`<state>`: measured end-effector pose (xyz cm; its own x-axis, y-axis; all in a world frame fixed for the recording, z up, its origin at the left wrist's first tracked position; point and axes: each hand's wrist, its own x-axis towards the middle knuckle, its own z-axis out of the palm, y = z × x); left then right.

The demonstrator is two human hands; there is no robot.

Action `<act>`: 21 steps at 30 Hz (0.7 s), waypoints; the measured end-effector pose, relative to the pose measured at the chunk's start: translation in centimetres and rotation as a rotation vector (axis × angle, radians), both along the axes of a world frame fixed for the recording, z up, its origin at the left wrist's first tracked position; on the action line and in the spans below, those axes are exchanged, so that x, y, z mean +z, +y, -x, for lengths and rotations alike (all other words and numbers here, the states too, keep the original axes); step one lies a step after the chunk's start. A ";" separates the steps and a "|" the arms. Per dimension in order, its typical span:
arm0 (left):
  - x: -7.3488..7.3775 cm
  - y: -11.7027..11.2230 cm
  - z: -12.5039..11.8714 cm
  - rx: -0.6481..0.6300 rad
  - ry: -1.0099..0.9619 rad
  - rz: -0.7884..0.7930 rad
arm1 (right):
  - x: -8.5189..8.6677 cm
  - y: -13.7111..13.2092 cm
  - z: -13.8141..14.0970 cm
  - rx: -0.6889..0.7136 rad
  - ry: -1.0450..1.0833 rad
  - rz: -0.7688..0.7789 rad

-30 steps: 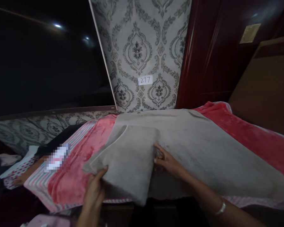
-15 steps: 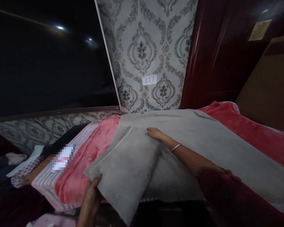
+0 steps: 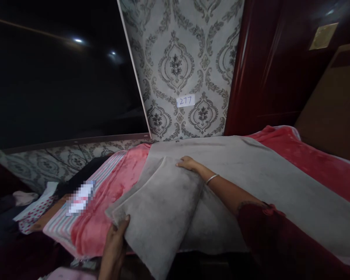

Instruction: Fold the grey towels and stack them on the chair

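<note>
Gray folded cloth point(image 3: 163, 210) between my two hands, over the left part of the gray sheet point(image 3: 259, 194).
My left hand point(image 3: 114, 239) is closed on the cloth's near-left edge, thumb on top, fingers hidden; my right hand point(image 3: 189, 164) curls at its far edge, over the sheet, though I can't tell whether it pinches the fabric or only presses on it. Left of the sheet shows the pink blanket point(image 3: 132, 171). I'd do best keeping the layers together with my left thumb, drawing the far edge straight and smoothing outward, without tugging the sheet underneath.
</note>
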<state>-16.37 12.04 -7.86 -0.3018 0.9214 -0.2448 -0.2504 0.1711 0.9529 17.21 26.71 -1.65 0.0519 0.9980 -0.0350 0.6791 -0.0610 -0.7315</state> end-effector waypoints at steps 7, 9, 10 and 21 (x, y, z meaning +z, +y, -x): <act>9.1 3.3 -1.4 -0.117 0.084 -0.075 | 4.6 -6.3 -6.7 -0.065 0.244 -0.183; 11.3 5.6 -2.1 -0.253 0.119 -0.094 | 5.0 -9.2 -9.4 -0.064 0.398 -0.218; 11.9 6.9 -2.7 -0.322 0.136 -0.103 | 4.8 -10.7 -10.6 -0.078 0.447 -0.233; 5.1 12.5 -10.7 -0.641 0.379 0.082 | -5.4 -16.1 -14.9 -0.441 0.559 -0.012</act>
<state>-5.72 24.51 -2.78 0.2106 0.9284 -0.3062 0.2649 0.2473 0.9320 32.13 10.57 -7.09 0.4288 0.8884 -0.1640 0.1158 -0.2341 -0.9653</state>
